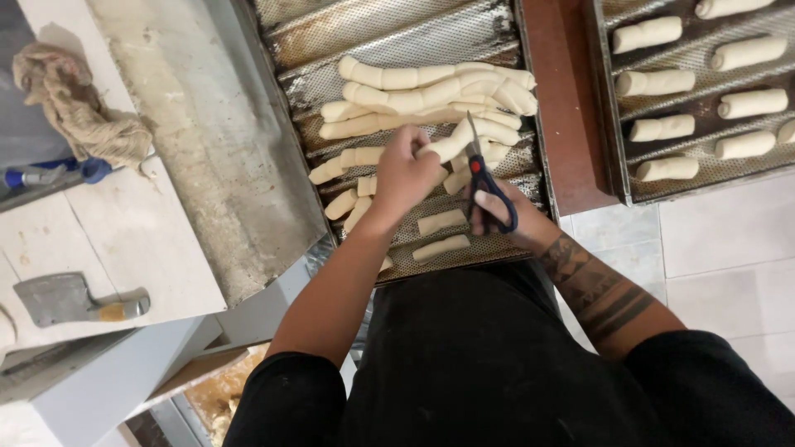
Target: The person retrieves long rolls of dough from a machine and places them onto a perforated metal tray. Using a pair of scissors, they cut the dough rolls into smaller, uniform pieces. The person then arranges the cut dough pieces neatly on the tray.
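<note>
Over the perforated tray [497, 37], your left hand [403, 174] pinches a dough rope [451, 145] taut so the scissors [484, 178], fingers of your right hand [517, 219] curled through the handles, cut cleanly.

Even, soft daylight; sharp focus

Pale dough [414, 99], blue-handled scissors [489, 186], perforated tray [397, 37]

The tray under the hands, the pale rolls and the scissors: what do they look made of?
The tray looks like perforated metal, dull grey with brown stains: fine holes dot its channels. The pale rolls seem to be soft raw dough, matte and cream. The scissors show shiny metal blades and dark, probably plastic, loops in the right hand.
</note>
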